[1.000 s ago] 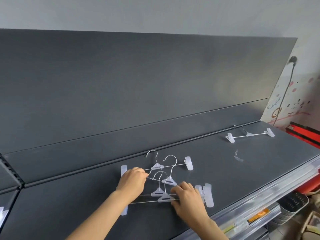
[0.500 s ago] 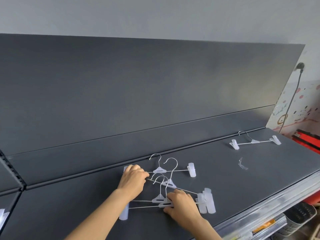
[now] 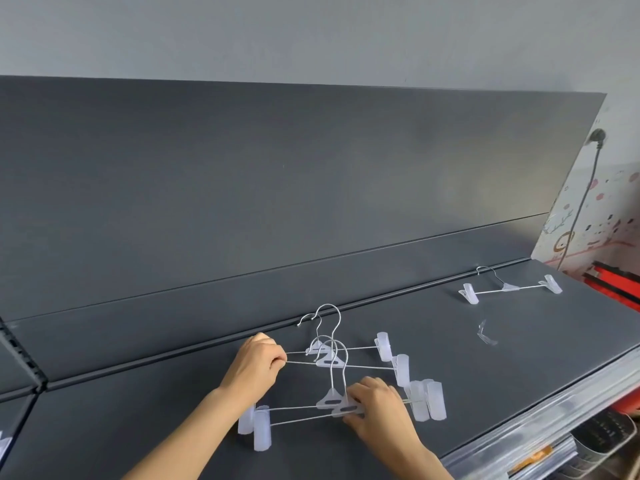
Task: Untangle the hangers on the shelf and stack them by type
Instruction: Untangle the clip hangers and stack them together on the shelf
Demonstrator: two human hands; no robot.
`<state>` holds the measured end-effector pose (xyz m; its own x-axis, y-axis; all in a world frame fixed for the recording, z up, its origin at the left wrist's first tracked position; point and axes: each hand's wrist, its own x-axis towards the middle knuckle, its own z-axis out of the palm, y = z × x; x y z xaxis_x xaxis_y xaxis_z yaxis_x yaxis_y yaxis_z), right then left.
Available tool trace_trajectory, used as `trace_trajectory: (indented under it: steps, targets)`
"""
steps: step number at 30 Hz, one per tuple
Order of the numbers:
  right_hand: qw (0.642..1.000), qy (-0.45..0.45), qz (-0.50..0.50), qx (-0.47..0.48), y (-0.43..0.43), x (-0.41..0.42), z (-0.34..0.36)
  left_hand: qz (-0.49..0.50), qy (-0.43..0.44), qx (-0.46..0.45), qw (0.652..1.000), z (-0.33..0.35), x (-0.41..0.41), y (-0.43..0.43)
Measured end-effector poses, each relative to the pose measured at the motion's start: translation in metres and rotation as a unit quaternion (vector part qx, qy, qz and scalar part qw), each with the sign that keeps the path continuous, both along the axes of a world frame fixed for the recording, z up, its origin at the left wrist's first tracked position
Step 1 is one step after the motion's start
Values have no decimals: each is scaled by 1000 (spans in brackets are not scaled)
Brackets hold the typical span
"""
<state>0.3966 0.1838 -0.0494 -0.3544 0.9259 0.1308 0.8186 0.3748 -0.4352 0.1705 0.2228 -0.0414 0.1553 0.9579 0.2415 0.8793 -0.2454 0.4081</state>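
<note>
Several clip hangers [image 3: 332, 375] with wire bars, metal hooks and frosted plastic clips lie overlapped on the dark grey shelf [image 3: 138, 410]. My left hand [image 3: 256, 367] pinches the left ends of the two upper hangers' wire bars. My right hand [image 3: 377, 407] presses down on the plastic centre pieces of the two lower hangers. Their hooks cross the upper hangers. A single clip hanger [image 3: 509, 288] lies apart at the far right of the shelf.
A small clear plastic piece [image 3: 486, 336] lies on the shelf between the pile and the lone hanger. The shelf's clear front rail [image 3: 540, 420] runs along the right. A dark back panel [image 3: 277, 185] rises behind. Red items [image 3: 613, 282] stand beyond the right end.
My left hand has pulled the upper hangers' bars away from the lower pair, so the pile is more spread out. My right hand stays pressed on the lower hangers. The view has come closer.
</note>
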Motion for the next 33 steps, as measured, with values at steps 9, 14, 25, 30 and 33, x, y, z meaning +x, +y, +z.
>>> trace_trajectory:
  steps: [9, 14, 25, 30, 33]
  targets:
    - [1000, 0, 6, -26, 32, -4, 4, 86, -7, -133, 987, 6, -14, 1]
    - [999, -4, -6, -43, 38, -9, -6, 103, 134, -93, 981, 19, -4, 4]
    - [999, -30, -26, -36, 41, -5, -15, -23, 204, -306, 930, 29, 24, 9]
    - [994, -96, -12, 43, 41, -8, -5, -36, 202, -249, 947, 13, 23, 9]
    - [997, -77, 18, 25, 51, -11, 0, -37, 193, -238, 951, 14, 29, 11]
